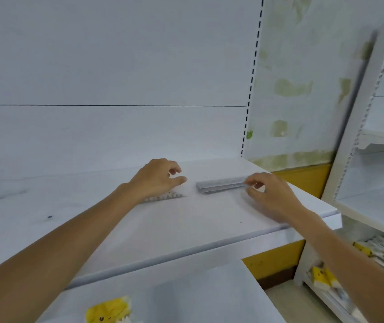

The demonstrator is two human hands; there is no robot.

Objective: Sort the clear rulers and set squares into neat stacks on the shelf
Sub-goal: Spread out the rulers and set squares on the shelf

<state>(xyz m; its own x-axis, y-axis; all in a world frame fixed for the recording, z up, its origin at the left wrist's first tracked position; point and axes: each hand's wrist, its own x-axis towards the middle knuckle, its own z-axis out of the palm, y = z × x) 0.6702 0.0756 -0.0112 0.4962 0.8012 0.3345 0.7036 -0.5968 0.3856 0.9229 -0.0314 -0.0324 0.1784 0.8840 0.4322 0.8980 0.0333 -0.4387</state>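
A stack of clear rulers (220,184) lies flat on the white shelf (186,220), toward its right end. My right hand (272,194) is at the stack's right end, its fingertips curled against the top ruler's tip. My left hand (157,178) hovers just left of the stack with loosely curled fingers, holding nothing. Beneath my left wrist lies a clear set square (165,197), partly hidden by the hand, with its printed scale showing along one edge.
A white back panel rises behind the shelf. A lower shelf (163,287) carries a yellow packet (108,310). To the right stands another white shelving unit (372,201) with yellow-and-white packets (382,252) on its lower levels.
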